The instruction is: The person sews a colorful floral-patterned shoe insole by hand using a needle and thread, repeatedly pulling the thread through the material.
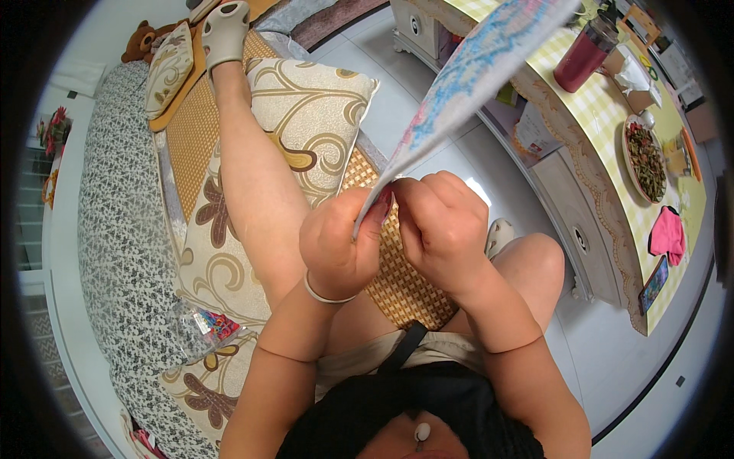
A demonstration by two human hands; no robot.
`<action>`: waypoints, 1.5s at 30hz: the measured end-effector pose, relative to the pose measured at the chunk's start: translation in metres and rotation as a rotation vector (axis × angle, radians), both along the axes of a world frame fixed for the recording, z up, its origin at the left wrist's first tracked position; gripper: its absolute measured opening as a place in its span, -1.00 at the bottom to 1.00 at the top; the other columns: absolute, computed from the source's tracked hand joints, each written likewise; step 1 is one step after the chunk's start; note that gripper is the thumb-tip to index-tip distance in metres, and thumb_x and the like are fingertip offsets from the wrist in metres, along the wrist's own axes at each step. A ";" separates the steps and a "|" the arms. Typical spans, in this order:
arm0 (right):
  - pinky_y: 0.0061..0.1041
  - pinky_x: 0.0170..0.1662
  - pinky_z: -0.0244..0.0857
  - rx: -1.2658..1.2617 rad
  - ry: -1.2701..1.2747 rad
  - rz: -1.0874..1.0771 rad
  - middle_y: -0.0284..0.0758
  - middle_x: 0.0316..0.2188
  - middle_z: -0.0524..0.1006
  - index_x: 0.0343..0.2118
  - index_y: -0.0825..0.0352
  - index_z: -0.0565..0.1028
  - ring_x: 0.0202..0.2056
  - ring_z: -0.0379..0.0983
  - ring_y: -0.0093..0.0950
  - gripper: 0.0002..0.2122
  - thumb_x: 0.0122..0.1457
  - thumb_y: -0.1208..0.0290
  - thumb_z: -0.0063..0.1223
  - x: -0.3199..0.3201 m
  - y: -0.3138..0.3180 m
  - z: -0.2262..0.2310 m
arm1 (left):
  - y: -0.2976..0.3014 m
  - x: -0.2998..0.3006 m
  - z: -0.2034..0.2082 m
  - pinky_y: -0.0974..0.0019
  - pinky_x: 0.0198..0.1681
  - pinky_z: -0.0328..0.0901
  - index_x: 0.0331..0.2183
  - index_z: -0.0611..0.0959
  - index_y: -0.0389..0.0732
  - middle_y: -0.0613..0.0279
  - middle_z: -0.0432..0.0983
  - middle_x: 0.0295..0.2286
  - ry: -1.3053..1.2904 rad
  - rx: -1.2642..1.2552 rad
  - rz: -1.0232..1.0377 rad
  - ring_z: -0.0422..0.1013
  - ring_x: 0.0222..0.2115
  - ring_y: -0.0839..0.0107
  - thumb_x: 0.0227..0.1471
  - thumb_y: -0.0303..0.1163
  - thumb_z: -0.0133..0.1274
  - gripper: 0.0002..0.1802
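Sheet (478,73), thin, curved, blue-pink; left fingers (330,216) gripping.

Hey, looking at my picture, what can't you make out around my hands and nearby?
All in the head view:
Patterned sheet: far end cut off by the top edge.
Right hand: its curled shape hides whether it grips the sheet.
Shoe by the bent knee: partly hidden behind that leg.
Clear packet: contents too small.
Phone: screen details too small.
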State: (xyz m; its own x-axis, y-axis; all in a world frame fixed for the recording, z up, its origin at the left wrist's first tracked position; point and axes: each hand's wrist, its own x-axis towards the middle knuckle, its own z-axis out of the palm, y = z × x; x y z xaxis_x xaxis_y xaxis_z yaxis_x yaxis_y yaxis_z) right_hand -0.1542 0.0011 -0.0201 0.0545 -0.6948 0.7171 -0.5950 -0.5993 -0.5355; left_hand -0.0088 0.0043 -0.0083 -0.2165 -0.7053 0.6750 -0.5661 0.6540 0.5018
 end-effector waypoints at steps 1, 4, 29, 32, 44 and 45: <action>-0.38 -0.54 0.22 0.005 -0.008 -0.003 -0.29 -0.65 0.33 -0.48 0.35 0.47 -0.58 0.32 -0.31 -0.84 -0.22 0.59 0.10 0.000 0.000 -0.001 | 0.000 0.000 0.001 0.31 -0.54 0.30 -0.32 0.53 -0.31 0.12 0.52 -0.54 0.000 0.017 0.018 0.43 -0.60 0.21 -0.03 -0.57 0.10 -0.84; -0.37 -0.52 0.24 0.032 -0.045 0.002 -0.28 -0.63 0.37 -0.47 0.35 0.47 -0.57 0.34 -0.30 -0.85 -0.19 0.60 0.12 0.002 0.000 -0.002 | 0.004 0.001 0.000 0.36 -0.49 0.32 -0.33 0.52 -0.33 0.13 0.52 -0.52 0.057 0.158 0.131 0.45 -0.57 0.32 0.01 -0.56 0.08 -0.88; -0.41 -0.57 0.20 -0.013 -0.113 -0.010 -0.33 -0.66 0.33 -0.50 0.31 0.49 -0.61 0.31 -0.36 -0.86 -0.18 0.61 0.18 0.000 -0.001 0.006 | -0.002 -0.001 0.010 0.48 -0.16 0.32 -0.17 0.40 -0.36 0.19 0.49 -0.26 0.876 0.576 -0.183 0.42 -0.28 0.57 0.10 -0.61 -0.02 -0.78; -0.41 -0.57 0.20 -0.007 -0.088 -0.004 -0.33 -0.65 0.33 -0.50 0.31 0.48 -0.60 0.31 -0.35 -0.87 -0.17 0.60 0.17 -0.001 -0.001 0.006 | -0.001 -0.002 0.008 0.49 -0.19 0.33 -0.18 0.40 -0.36 0.19 0.49 -0.28 0.853 0.559 -0.169 0.42 -0.30 0.57 0.09 -0.61 -0.01 -0.79; -0.41 -0.57 0.19 -0.026 -0.011 0.005 -0.33 -0.65 0.29 -0.48 0.33 0.45 -0.60 0.29 -0.35 -0.84 -0.21 0.58 0.12 0.005 0.002 0.002 | 0.006 0.003 -0.010 0.38 -0.54 0.29 -0.36 0.51 -0.30 0.14 0.50 -0.56 0.252 0.185 0.091 0.41 -0.62 0.38 0.03 -0.45 0.11 -0.85; -0.40 -0.57 0.19 -0.038 -0.023 0.000 -0.32 -0.66 0.29 -0.48 0.34 0.45 -0.60 0.29 -0.34 -0.84 -0.21 0.58 0.12 0.005 0.001 0.000 | 0.006 0.003 -0.009 0.38 -0.54 0.29 -0.36 0.52 -0.30 0.14 0.50 -0.56 0.251 0.204 0.089 0.41 -0.62 0.38 0.03 -0.45 0.11 -0.85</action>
State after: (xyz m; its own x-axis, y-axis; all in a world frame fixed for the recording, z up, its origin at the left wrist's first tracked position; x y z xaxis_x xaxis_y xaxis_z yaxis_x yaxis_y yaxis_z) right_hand -0.1488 0.0021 -0.0203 0.0376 -0.6668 0.7443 -0.5825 -0.6199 -0.5259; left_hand -0.0060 0.0101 -0.0175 0.0074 -0.8403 0.5420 -0.4589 0.4787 0.7485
